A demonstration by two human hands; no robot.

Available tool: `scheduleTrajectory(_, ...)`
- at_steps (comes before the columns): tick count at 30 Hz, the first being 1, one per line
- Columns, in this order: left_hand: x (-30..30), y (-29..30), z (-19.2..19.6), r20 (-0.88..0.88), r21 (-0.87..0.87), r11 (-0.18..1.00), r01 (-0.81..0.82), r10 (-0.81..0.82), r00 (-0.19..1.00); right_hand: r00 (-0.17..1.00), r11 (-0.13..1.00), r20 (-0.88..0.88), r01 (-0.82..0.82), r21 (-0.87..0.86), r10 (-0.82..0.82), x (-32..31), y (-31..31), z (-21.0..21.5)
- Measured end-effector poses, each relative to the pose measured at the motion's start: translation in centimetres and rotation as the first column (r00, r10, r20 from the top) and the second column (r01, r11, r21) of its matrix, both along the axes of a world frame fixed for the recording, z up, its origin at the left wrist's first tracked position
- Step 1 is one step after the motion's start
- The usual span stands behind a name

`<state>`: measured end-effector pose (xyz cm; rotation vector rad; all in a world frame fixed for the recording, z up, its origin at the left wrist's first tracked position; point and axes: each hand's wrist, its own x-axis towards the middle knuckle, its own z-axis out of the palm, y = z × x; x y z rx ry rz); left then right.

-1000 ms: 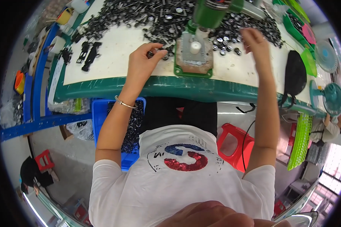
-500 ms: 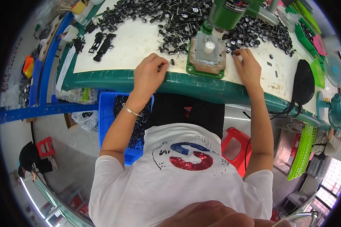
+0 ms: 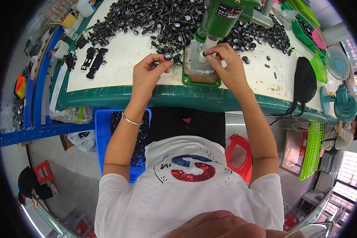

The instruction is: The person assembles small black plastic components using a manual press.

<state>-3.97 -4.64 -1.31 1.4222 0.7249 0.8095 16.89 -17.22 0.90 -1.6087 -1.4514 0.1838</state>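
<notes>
My left hand (image 3: 146, 76) pinches a toy wheel with an axle (image 3: 168, 56) just above the table, left of a green bench press (image 3: 222, 20). The wheel is black with a silvery hub. At the press, my right hand (image 3: 231, 68) holds a small black wheel (image 3: 205, 53) between thumb and forefinger. That wheel is at the top of the short white post (image 3: 202, 58) on the press's base plate (image 3: 195, 75); I cannot tell whether it rests there. The press's ram hangs over the plate, behind my right fingers.
Heaped wheels and axles (image 3: 146, 22) cover the back of the table (image 3: 119, 75). Black toy chassis (image 3: 95, 65) lie at the left. A black cloth pouch (image 3: 305, 81) and a small teal fan (image 3: 345, 103) are at the right. A blue bin (image 3: 102, 139) of black parts stands below.
My right hand has moved from the table right of the press to the white post. A wheel with an axle now shows upright in my left fingers. The view has shifted slightly.
</notes>
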Motion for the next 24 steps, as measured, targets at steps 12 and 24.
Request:
scheduleTrajectory(12, 3.5, -0.1, 0.8, 0.139, -0.144, 0.984, 0.106, -0.086, 0.987, 0.993, 0.999, -0.112, 0.030, 0.017, -0.028, 0.0, 1.1, -0.6)
scheduleTrajectory(24, 5.5, -0.7, 1.5, 0.155, -0.106, 0.986, 0.126, -0.109, 0.982, 0.874, 0.995, -0.482, 0.004, -0.100, -0.052, 1.5, 2.1, -2.2)
